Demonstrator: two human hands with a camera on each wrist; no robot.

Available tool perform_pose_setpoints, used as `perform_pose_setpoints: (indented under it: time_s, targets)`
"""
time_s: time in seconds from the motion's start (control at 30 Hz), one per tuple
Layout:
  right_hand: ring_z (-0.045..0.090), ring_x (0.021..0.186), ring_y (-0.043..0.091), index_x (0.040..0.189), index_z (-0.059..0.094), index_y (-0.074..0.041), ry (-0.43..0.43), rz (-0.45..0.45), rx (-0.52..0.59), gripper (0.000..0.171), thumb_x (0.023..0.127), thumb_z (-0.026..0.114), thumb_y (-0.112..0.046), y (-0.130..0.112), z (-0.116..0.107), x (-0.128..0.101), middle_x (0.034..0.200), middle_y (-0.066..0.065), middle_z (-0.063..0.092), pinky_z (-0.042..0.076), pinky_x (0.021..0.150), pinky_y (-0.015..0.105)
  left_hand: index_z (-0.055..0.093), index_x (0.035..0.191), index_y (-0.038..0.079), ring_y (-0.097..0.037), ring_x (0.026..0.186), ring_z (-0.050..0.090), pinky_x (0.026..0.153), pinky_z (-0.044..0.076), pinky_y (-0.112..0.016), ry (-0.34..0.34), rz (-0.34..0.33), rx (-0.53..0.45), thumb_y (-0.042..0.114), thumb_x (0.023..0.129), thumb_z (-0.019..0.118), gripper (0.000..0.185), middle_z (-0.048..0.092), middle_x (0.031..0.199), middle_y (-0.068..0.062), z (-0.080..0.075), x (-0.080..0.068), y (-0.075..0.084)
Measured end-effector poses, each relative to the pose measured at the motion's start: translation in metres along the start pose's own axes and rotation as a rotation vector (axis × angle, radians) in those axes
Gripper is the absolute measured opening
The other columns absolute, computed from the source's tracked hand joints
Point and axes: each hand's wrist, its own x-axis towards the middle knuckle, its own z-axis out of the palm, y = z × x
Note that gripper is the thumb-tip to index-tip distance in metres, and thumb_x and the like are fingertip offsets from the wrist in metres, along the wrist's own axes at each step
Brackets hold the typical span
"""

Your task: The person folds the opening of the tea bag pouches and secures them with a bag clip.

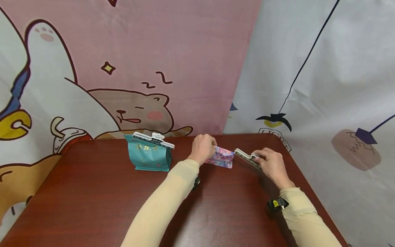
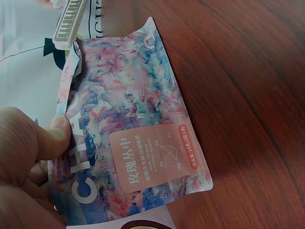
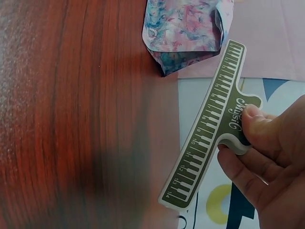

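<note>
A pink and blue patterned tea bag pouch (image 2: 128,95) stands on the table, its folded top edge pinched between the thumb and fingers of my left hand (image 1: 202,149). My right hand (image 1: 273,164) holds a long clip (image 3: 205,129) by its handle, thumb on the part lettered "Music". Piano keys and ruler numbers run along the clip's dark green face. The clip's far end is close to the pouch's top corner; whether they touch I cannot tell. In the head view my left hand hides part of the pouch.
A teal pouch (image 1: 150,157) stands at the back left of the brown table (image 1: 102,199), with a similar white clip (image 1: 154,140) across its top. Behind the table hangs a cartoon-printed cloth (image 1: 197,61).
</note>
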Motion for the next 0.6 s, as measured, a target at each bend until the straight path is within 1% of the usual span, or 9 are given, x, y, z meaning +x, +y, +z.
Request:
perform_pose_setpoints:
  time_s: [0.2, 0.43, 0.6]
  targets:
    - [0.055, 0.066, 0.020, 0.091, 0.081, -0.005, -0.005, 0.003, -0.001, 0.015, 0.082, 0.080, 0.007, 0.0018, 0.0034, 0.0026, 0.077, 0.005, 0.067, 0.042, 0.056, 0.030, 0.084, 0.086, 0.018, -0.020, 0.086, 0.067, 0.084, 0.056, -0.036, -0.005, -0.001, 0.000, 0.020, 0.092, 0.077, 0.009, 0.078, 0.090, 0.003, -0.0004, -0.0005, 0.0019]
    - [0.055, 0.065, 0.020, 0.090, 0.081, -0.003, 0.022, -0.014, 0.005, 0.015, 0.082, 0.079, 0.009, 0.0025, 0.0065, 0.0046, 0.075, 0.006, 0.067, 0.041, 0.055, 0.028, 0.084, 0.086, 0.018, -0.020, 0.088, 0.066, 0.084, 0.056, -0.036, -0.007, -0.003, -0.002, 0.020, 0.092, 0.077, 0.009, 0.078, 0.092, 0.002, 0.0003, 0.0003, 0.0022]
    - [0.054, 0.064, 0.020, 0.090, 0.081, -0.004, 0.020, -0.026, 0.006, 0.016, 0.081, 0.079, 0.010, 0.0015, 0.0102, 0.0058, 0.074, 0.005, 0.066, 0.041, 0.054, 0.028, 0.084, 0.087, 0.018, -0.021, 0.088, 0.066, 0.086, 0.055, -0.036, -0.006, -0.004, -0.001, 0.020, 0.091, 0.078, 0.008, 0.078, 0.092, 0.002, 0.0000, -0.0009, 0.0017]
